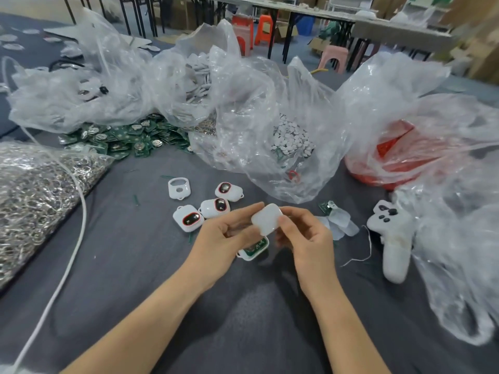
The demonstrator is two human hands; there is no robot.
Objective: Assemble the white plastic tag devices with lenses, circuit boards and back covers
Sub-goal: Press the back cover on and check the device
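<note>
Circuit boards (121, 143) behind tag devices (205, 209), bag of rings (35, 190) left

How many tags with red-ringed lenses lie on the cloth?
3: nearest tag beside the left hand, middle tag behind it, far tag near the clear bag. More may be hidden.

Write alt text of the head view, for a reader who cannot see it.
The left hand and right hand hold a white cover above an open tag showing its green board. Three lens-fitted tags and parts bags lie beyond.

Grey cloth-covered table (243, 319), long black-legged tables (310, 13) behind; orange stool (266, 29), pink stool (336, 54), cardboard boxes (285, 33)
</note>
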